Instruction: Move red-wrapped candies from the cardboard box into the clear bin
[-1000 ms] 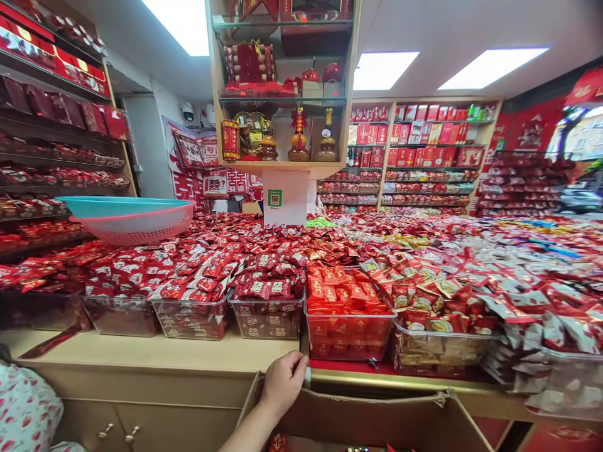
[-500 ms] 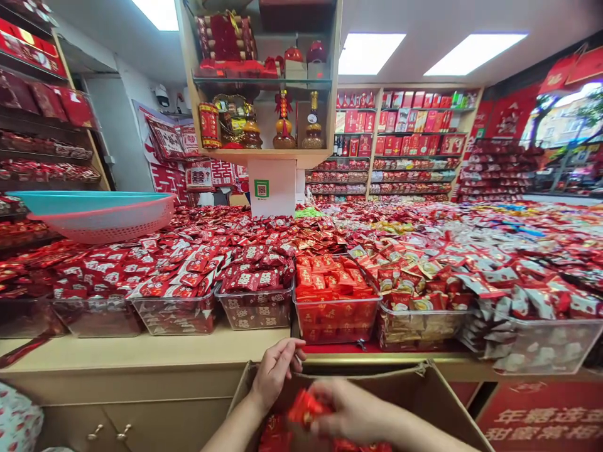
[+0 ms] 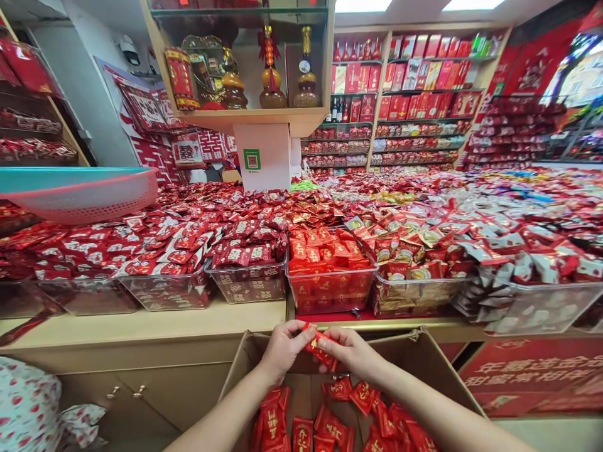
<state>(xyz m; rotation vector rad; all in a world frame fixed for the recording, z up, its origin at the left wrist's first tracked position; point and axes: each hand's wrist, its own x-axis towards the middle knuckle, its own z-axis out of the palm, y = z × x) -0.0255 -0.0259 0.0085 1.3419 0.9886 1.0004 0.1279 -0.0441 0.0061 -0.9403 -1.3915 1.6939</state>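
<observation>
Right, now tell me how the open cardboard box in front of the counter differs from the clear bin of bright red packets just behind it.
The cardboard box is brown and opaque; the clear bin is see-through. In the box, red packets lie scattered with bare cardboard showing; the bin is packed up to its front rim. The box stands in front of the counter, the bin on it. Both hold red packets with gold print.
</observation>
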